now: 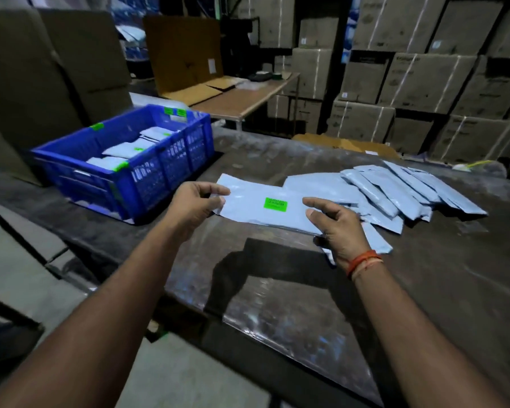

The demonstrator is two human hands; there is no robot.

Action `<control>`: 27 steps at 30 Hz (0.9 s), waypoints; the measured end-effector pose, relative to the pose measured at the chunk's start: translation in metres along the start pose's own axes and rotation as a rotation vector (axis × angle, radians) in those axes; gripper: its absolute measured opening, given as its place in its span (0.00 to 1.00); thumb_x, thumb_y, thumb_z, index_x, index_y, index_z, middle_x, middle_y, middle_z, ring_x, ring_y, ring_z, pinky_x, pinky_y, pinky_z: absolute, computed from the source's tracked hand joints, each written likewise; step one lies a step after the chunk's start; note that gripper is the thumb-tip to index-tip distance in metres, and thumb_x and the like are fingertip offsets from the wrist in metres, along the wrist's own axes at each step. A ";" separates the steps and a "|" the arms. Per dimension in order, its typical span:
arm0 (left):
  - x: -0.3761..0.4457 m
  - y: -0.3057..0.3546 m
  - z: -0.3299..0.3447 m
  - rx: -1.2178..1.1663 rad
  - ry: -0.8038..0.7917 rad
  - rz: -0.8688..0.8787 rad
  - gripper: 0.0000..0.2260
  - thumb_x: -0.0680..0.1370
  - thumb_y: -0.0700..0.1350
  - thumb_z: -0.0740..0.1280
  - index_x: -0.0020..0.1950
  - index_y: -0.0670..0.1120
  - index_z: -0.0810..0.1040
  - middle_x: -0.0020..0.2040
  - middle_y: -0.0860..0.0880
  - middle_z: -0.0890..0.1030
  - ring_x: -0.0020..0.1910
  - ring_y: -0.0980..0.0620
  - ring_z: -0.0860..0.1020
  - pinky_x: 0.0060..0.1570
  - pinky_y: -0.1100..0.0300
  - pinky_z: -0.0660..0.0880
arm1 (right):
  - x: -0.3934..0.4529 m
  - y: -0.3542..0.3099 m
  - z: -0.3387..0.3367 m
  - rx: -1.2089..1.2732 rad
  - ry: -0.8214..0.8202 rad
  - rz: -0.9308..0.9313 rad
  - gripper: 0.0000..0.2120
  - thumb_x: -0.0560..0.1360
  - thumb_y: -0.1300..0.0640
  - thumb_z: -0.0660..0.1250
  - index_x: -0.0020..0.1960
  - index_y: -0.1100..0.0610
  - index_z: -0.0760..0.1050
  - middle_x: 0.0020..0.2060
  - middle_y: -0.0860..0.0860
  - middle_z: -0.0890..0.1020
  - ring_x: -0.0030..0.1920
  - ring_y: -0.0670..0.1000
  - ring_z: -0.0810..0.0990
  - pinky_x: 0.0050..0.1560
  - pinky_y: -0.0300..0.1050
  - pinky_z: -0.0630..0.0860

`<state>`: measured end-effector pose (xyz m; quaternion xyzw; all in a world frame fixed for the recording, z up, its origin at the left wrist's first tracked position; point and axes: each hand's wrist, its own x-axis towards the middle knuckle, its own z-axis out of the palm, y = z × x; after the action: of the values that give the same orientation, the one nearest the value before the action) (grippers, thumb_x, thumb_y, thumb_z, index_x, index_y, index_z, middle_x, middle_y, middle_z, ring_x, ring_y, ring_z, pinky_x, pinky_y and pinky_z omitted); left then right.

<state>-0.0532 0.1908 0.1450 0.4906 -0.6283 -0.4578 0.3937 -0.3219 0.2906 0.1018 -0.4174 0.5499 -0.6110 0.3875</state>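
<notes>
Flat rectangular mailer pouch [248, 212], pale blue plastic, smooth with a slight gloss, held over the worn, film-covered table [306, 304]. Left hand [199, 201] pinches its left end, thumb on top, fingers curled under. Right hand [339, 228] pinches the near right edge the same way. Neon-green label [276, 203] sits midway between the hands; print too blurred to read. Blue slotted plastic crate [130, 172] to the left, loose pile of pouches [395, 189] to the right.

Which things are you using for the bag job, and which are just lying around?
In use: pale blue bag with green sticker, held by left hand and right hand; pile of plain bags; blue crate of stickered bags.
Lying about: stacked cartons; cardboard sheet; far table.
</notes>
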 end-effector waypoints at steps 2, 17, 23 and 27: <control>0.005 0.003 -0.036 0.004 0.053 0.013 0.08 0.78 0.34 0.70 0.53 0.43 0.85 0.44 0.48 0.84 0.38 0.58 0.80 0.35 0.68 0.75 | 0.017 -0.011 0.039 -0.007 -0.030 -0.029 0.10 0.78 0.60 0.69 0.56 0.53 0.84 0.40 0.49 0.78 0.38 0.52 0.68 0.34 0.44 0.69; 0.163 -0.027 -0.276 0.112 0.188 0.023 0.09 0.77 0.28 0.66 0.55 0.34 0.82 0.33 0.43 0.78 0.28 0.55 0.76 0.34 0.66 0.75 | 0.173 -0.031 0.304 0.055 -0.150 -0.006 0.09 0.76 0.63 0.70 0.55 0.57 0.84 0.32 0.49 0.77 0.30 0.49 0.66 0.26 0.36 0.62; 0.247 -0.054 -0.351 0.183 0.201 0.036 0.08 0.77 0.31 0.68 0.53 0.38 0.84 0.34 0.43 0.79 0.32 0.50 0.75 0.40 0.58 0.75 | 0.231 -0.023 0.389 0.057 -0.129 0.005 0.09 0.76 0.66 0.70 0.54 0.58 0.82 0.33 0.46 0.80 0.25 0.39 0.73 0.23 0.32 0.67; 0.314 -0.067 -0.376 0.247 0.182 0.065 0.10 0.74 0.35 0.70 0.45 0.48 0.86 0.36 0.47 0.83 0.35 0.52 0.78 0.47 0.53 0.77 | 0.280 -0.022 0.431 -0.030 -0.043 -0.051 0.10 0.74 0.68 0.70 0.54 0.61 0.83 0.41 0.52 0.83 0.35 0.44 0.79 0.36 0.35 0.75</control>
<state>0.2537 -0.1934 0.1967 0.5541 -0.6570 -0.3180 0.4002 -0.0167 -0.1184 0.1668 -0.4502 0.5396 -0.6032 0.3772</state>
